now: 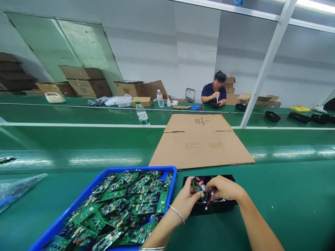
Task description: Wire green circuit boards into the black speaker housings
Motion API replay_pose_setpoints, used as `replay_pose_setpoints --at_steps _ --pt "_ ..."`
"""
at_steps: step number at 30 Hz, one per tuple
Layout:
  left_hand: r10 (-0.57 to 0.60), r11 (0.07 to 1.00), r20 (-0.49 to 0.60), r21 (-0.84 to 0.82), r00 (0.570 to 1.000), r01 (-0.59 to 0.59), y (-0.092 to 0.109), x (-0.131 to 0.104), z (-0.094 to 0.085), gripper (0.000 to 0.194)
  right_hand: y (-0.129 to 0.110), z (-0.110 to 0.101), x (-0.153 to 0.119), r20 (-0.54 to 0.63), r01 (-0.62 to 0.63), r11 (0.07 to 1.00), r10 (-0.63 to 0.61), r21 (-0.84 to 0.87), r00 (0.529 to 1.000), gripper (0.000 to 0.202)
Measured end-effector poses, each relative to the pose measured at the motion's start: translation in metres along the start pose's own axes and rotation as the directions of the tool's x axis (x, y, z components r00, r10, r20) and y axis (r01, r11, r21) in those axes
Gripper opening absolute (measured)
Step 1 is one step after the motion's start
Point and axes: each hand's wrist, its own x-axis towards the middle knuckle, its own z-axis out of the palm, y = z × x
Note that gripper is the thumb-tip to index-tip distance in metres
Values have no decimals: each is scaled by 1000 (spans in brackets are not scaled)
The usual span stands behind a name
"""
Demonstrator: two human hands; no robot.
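My left hand [187, 198] is closed on a small green circuit board [196, 184], holding it tilted over a black plastic housing [217, 208]. Beside it, my right hand [222, 190] has its fingers pinched among thin red and black wires [209, 198] inside the housing. A small white plug [206, 208] hangs from the wires between both hands. Just left of the housing lies a blue tray [175, 170] heaped with many similar circuit boards [112, 195]. The fingertips of my right hand are partly hidden in the housing.
A flattened cardboard sheet [201, 146] lies beyond the housing. A water bottle [142, 114] stands near the rail, and a slanted white post [268, 64] rises at right. Across the bench sits a person [209, 92]. Black housings [272, 116] and cartons [89, 82] line the far bench.
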Motion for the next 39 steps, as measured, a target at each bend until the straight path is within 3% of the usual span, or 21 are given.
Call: replay_pose_setpoints --at_steps 3,7,17,25,32,39 --pt "44 997 -67 61 997 -40 4 -1 0 35 3 3 2 -1 36 999 -36 -18 999 21" --pt "31 999 -131 16 991 -29 7 -2 2 41 6 3 4 -52 54 998 -53 22 997 16" --pt "67 997 -289 44 955 -57 7 -3 8 39 -1 17 19 -229 -4 992 33 125 973 14" --pt "119 990 -312 105 943 -90 5 -2 8 47 -6 14 18 -258 17 994 11 104 966 11" --pt "107 991 -267 107 958 -81 5 -2 6 59 -6 18 20 -251 6 998 10 64 968 11" --pt "109 991 -235 102 966 -87 2 -1 7 48 -9 19 22 -229 -38 999 39 7 973 17"
